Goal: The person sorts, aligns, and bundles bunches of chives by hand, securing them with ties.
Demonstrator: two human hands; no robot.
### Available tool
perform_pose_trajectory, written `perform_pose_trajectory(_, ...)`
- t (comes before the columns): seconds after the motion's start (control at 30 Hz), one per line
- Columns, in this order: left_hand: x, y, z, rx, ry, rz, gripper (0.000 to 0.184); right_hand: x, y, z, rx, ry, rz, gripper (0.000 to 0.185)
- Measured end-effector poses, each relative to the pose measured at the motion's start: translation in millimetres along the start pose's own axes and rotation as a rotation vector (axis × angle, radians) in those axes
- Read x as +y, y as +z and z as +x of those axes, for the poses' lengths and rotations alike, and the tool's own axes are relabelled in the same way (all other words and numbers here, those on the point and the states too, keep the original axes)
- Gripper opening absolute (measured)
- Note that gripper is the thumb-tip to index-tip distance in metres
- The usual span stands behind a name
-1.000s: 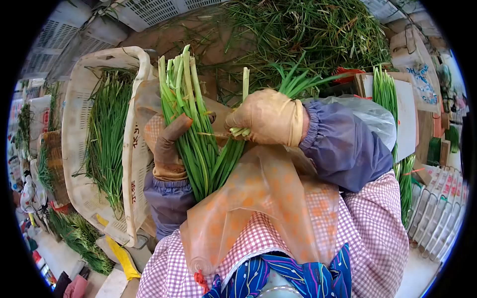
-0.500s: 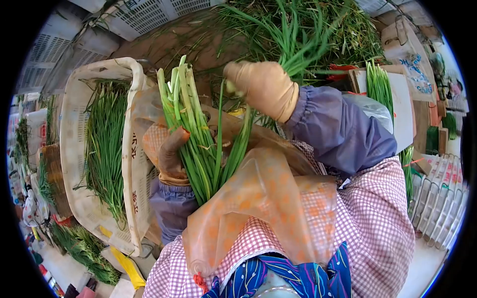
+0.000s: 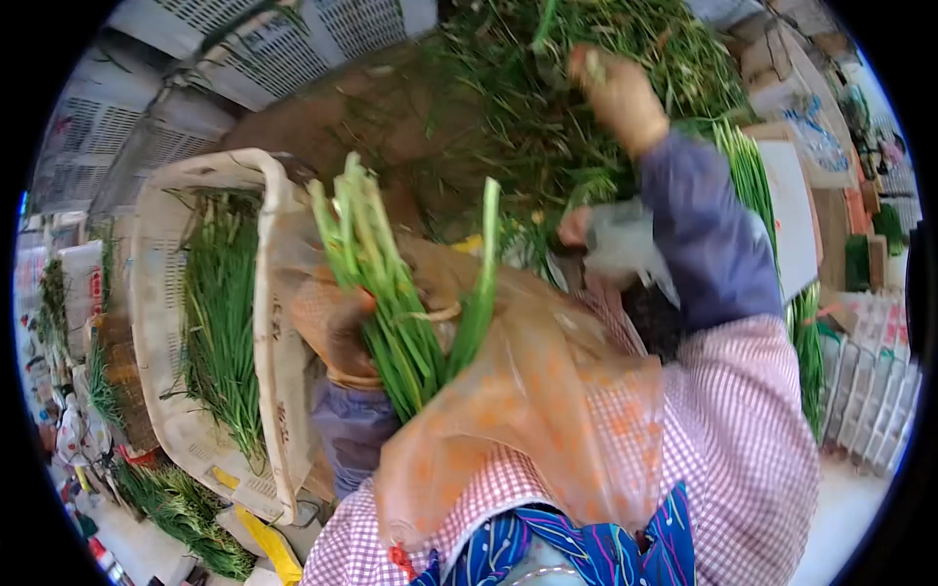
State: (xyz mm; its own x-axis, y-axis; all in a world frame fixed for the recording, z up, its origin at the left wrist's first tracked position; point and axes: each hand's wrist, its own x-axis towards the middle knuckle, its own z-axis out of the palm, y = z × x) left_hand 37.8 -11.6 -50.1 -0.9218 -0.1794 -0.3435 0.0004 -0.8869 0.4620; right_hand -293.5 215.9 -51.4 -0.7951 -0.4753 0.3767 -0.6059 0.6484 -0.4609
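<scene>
My left hand (image 3: 350,337), in a soiled glove, is closed round the lower left of a bunch of garlic chives (image 3: 396,313), whose pale cut ends point up and away. A thicker green piece (image 3: 481,278) leans apart on the bunch's right side, over my lap. My right hand (image 3: 625,103) is stretched far out over a heap of loose green leaves (image 3: 674,59). Motion smears its fingers, and whether anything is in them does not show clearly. A green blade (image 3: 546,24) is just beyond its fingertips.
A white plastic crate (image 3: 274,391) with chives (image 3: 223,322) stands at my left. A stained plastic apron (image 3: 528,391) covers my lap. At the right, bundled chives (image 3: 747,186) lie by a white board (image 3: 789,215). Perforated crates (image 3: 264,59) line the back.
My right hand has swung away and rightward, from beside the bunch to above the heap. The long green leaves near it are mostly gone from view. My left hand still holds the bunch.
</scene>
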Motion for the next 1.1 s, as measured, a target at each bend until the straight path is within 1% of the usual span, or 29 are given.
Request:
perform_pose_trajectory(0.03,9,0,0,0.066,0.017,0.122,0.043,-32,3,-18,0.068,-0.189,0.158,0.029)
perform_pose_trajectory(0.07,21,-3,1,0.04,0.127,0.172,0.043,-46,15,-31,0.038,-0.23,0.261,0.025)
perform_pose_trajectory(0.1,26,-7,0,0.05,0.457,0.868,0.036,-59,23,-46,-0.005,-0.181,0.371,0.023)
perform_pose_trajectory(0.13,30,5,-2,0.134,0.409,0.923,0.031,-72,31,-63,-0.043,-0.127,0.48,0.024)
perform_pose_trajectory(0.17,33,15,-3,0.214,0.356,0.977,0.026,-85,28,-71,-0.276,0.181,0.683,0.028)
perform_pose_trajectory(0.2,39,31,-3,0.291,0.297,1.026,0.021,-92,14,-69,-0.486,0.405,0.979,0.027)
perform_pose_trajectory(0.23,28,49,-6,0.106,0.001,0.196,0.035,-99,2,-66,-0.649,0.698,1.211,0.027)
perform_pose_trajectory(0.27,22,21,-2,0.02,-0.25,-0.074,0.045,-89,7,-64,-0.686,0.611,1.4,0.032)
perform_pose_trajectory(0.3,22,17,0,0.0,-0.239,-0.06,0.045,-73,22,-62,-0.673,0.585,1.402,0.032)
perform_pose_trajectory(0.33,21,13,0,-0.009,-0.264,-0.077,0.045,-55,46,-62,-0.413,0.384,0.949,0.03)
perform_pose_trajectory(0.37,21,14,-3,-0.017,-0.289,-0.092,0.046,-58,46,-57,-0.154,0.187,0.495,0.028)
perform_pose_trajectory(0.4,21,15,-7,-0.008,-0.303,-0.13,0.049,-58,44,-55,0.169,-0.076,0.182,0.021)
perform_pose_trajectory(0.43,22,14,-6,-0.015,-0.294,-0.13,0.049,-62,41,-55,0.174,-0.086,0.182,0.021)
perform_pose_trajectory(0.5,20,10,-5,-0.024,-0.28,-0.092,0.048,-86,20,-63,-0.011,0.282,0.898,0.022)
perform_pose_trajectory(0.53,19,8,-4,-0.029,-0.279,-0.077,0.047,-97,7,-64,-0.201,0.392,0.945,0.025)
perform_pose_trajectory(0.57,18,6,-2,-0.045,-0.266,-0.07,0.046,-103,2,-68,-0.44,0.515,1.222,0.026)
perform_pose_trajectory(0.6,17,8,-2,-0.056,-0.264,-0.068,0.046,-106,6,-74,-0.64,0.591,1.276,0.027)
perform_pose_trajectory(0.63,16,9,-2,-0.066,-0.262,-0.066,0.045,-121,8,-81,-0.702,0.574,1.279,0.028)
perform_pose_trajectory(0.7,18,17,-5,-0.044,-0.246,-0.05,0.045,-154,2,-82,-0.671,0.61,1.264,0.025)
perform_pose_trajectory(0.73,18,18,-7,-0.037,-0.237,-0.044,0.044,-153,2,-80,-0.674,0.604,1.264,0.025)
perform_pose_trajectory(0.8,19,18,-9,-0.041,-0.225,-0.022,0.045,-150,2,-77,-0.746,0.694,1.435,0.029)
perform_pose_trajectory(0.83,19,17,-9,-0.045,-0.219,-0.014,0.045,-151,1,-76,-0.745,0.685,1.434,0.029)
perform_pose_trajectory(0.9,19,17,-11,-0.026,-0.22,-0.036,0.045,-152,-1,-79,-0.786,0.74,1.532,0.028)
perform_pose_trajectory(0.93,20,19,-11,-0.023,-0.22,-0.045,0.045,-145,8,-82,-0.873,0.654,1.445,0.029)
perform_pose_trajectory(0.97,22,30,-13,-0.118,-0.223,-0.076,0.045,-145,6,-83,-0.869,0.65,1.438,0.029)
perform_pose_trajectory(1.03,23,30,-13,-0.216,-0.225,-0.107,0.046,-146,2,-84,-0.864,0.653,1.499,0.034)
perform_pose_trajectory(1.07,21,20,-11,-0.15,-0.225,-0.068,0.045,-145,2,-85,-0.863,0.649,1.498,0.034)
perform_pose_trajectory(1.1,20,14,-11,-0.083,-0.225,-0.028,0.045,-144,1,-85,-0.869,0.659,1.572,0.036)
